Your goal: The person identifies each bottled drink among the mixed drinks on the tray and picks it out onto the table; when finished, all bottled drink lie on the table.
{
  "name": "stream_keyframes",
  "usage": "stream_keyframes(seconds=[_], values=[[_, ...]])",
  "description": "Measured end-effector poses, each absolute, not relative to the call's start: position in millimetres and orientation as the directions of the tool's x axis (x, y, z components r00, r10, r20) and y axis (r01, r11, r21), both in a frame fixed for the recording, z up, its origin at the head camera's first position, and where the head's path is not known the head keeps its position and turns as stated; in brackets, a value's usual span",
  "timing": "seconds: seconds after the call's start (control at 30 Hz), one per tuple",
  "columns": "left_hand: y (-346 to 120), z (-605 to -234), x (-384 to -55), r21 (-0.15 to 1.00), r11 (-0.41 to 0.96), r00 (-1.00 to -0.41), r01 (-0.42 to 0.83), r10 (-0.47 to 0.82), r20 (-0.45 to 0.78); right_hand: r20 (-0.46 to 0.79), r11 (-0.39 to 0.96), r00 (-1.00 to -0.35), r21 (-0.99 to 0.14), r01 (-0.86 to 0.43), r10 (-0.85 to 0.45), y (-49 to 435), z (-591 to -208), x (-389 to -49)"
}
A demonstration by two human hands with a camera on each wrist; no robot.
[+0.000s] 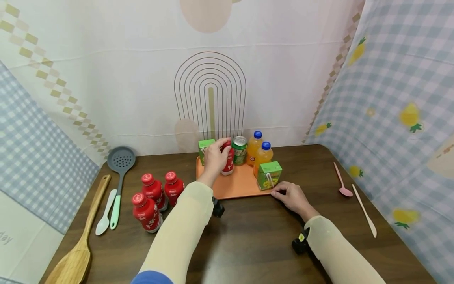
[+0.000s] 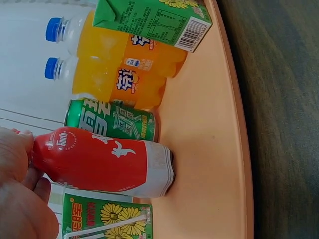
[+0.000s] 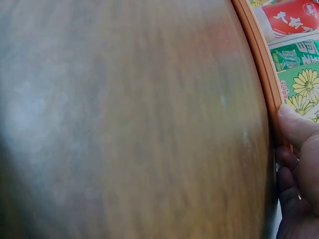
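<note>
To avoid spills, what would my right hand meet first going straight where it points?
Past the orange tray rim it pinches, your right hand would probably meet the nearer green carton; depth is unclear.

Glossy plastic red bottle point(image 2: 99, 162), smooth plastic tray point(image 2: 209, 149), shiny metal can point(image 1: 239, 152), faintly glossy wood-grained table point(image 1: 244, 244).

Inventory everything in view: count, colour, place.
Tray: 1, orange, table's back
Red bottles: 4, red, three left of tray, one gripped
Green cartons: 2, green, tray's ends
Can: 1, green, tray's back
Soda bottles: 2, orange, tray's right
Slotted turner: 1, grey-mint, left
Wooden spatula: 1, brown, left
Spoons: 2, white left, pink right
Knife: 1, pale, right
Table: 1, brown, beneath
Cloth walls: 3, white, blue-checked, around
Left hand: 1, on bottle
Right hand: 1, on tray
Sleeves: 2, cream, forearms
Wrist cameras: 2, black, wrists
</note>
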State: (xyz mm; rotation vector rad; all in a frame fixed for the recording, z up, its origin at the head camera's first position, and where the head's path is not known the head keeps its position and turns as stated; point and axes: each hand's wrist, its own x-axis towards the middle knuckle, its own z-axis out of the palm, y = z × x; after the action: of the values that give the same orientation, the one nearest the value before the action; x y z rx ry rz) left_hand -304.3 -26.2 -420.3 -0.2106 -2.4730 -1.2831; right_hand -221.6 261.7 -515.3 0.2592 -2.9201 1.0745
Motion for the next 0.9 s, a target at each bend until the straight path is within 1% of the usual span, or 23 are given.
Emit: stream_keyframes(seconds=[0.17,0.37,0.57,0.9], values=[[-26.0,-422.0,-297.7,0.748,0.597,-0.925,0.289,-0.026,0.378,0.073,0.748,-0.985,-0.643,-0.166,-0.155,261.9,-516.0,-221.8],[-27.7,-423.1,-288.5,0.722,0.598,-0.900,0.348,-0.002,0.435,0.071,0.745,-0.985,-0.646,-0.165,-0.156,261.9,-516.0,-221.4],[-31.2,-426.1,-276.2,0.711,0.573,-0.873,0.409,0.019,0.487,0.059,0.734,-0.984,-0.659,-0.163,-0.166,258.1,-516.1,-215.7],[-37.1,-428.4,-245.0,0.734,0.490,-0.862,0.470,0.074,0.502,0.050,0.750,-0.991,-0.649,-0.127,-0.124,248.8,-514.8,-195.6]])
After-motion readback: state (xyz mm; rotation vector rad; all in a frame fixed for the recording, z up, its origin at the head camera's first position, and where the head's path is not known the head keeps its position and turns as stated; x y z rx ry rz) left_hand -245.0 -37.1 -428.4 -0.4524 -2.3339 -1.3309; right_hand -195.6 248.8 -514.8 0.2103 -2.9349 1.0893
